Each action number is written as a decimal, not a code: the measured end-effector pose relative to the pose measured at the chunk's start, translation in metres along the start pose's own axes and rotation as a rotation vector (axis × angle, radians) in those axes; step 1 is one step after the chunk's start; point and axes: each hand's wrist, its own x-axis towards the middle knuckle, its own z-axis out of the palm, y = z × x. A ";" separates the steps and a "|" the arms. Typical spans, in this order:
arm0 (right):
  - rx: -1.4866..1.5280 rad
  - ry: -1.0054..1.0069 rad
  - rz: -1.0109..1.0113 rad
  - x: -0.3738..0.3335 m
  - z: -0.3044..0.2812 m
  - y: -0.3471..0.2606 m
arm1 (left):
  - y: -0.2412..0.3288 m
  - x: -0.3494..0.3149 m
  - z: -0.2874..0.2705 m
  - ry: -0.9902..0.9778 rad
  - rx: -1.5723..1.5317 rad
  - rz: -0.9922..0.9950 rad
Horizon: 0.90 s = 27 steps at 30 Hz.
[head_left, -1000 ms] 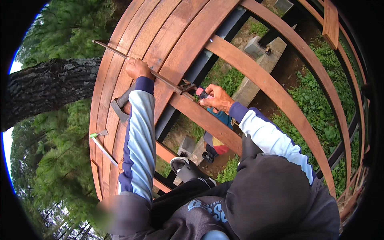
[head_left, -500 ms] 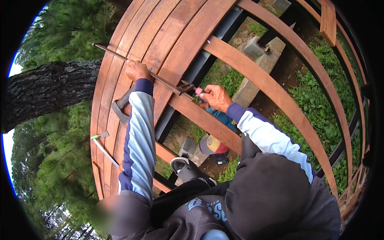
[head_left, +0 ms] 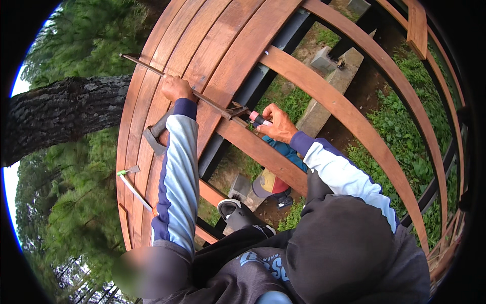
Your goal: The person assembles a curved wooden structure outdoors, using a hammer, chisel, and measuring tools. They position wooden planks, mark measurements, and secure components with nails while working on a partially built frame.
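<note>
A long rusty bar clamp [head_left: 207, 101] lies across the reddish-brown deck boards [head_left: 215, 58]. My left hand [head_left: 176, 88] is closed round its bar. At the screw end, the clamp's jaw sits against the edge of a narrow board [head_left: 263, 154]. My right hand [head_left: 277, 124] has its thumb and fingertips at the end of the clamp's dark, pink-collared handle [head_left: 257, 119], more loosely than my left grips the bar. A hammer or axe-like tool with a dark metal head [head_left: 152, 140] lies on the boards beside my left forearm, partly hidden.
A light-handled tool with a green collar [head_left: 132, 185] lies near the deck's left edge. Gaps between boards show black beams [head_left: 253, 88], a concrete footing [head_left: 324, 60] and plants. Below, a person wears a yellow-and-red cap [head_left: 272, 182]. A tree trunk [head_left: 68, 106] stands at left.
My right hand's fingers have spread and loosened at the handle, baring more of its end. My left hand stays on the bar. The view has shifted slightly.
</note>
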 end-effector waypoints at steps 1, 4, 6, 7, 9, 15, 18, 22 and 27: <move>-0.036 0.022 -0.063 -0.003 0.003 0.000 | -0.001 0.001 0.000 -0.005 0.012 0.061; -0.243 0.127 -0.141 -0.012 0.011 -0.002 | -0.007 0.007 0.001 0.002 0.129 0.049; -0.273 0.130 -0.211 -0.010 0.010 -0.005 | -0.009 0.009 0.000 -0.041 0.055 0.128; -0.328 0.073 -0.178 -0.008 0.009 -0.006 | -0.007 0.009 -0.001 -0.052 0.018 0.138; 0.294 -0.236 0.305 0.004 -0.005 -0.004 | -0.002 0.002 -0.002 -0.048 -0.004 -0.001; 0.493 -0.168 0.352 0.000 -0.009 -0.007 | 0.032 -0.024 0.000 0.065 0.212 -0.023; -0.065 -0.040 -0.048 -0.016 0.002 -0.009 | 0.043 -0.031 -0.002 0.076 0.154 0.009; -0.367 0.047 -0.163 -0.019 0.010 -0.007 | 0.052 -0.038 -0.003 0.069 0.286 -0.071; 0.109 -0.081 0.045 -0.009 0.003 -0.009 | 0.057 -0.043 0.002 0.102 0.270 -0.015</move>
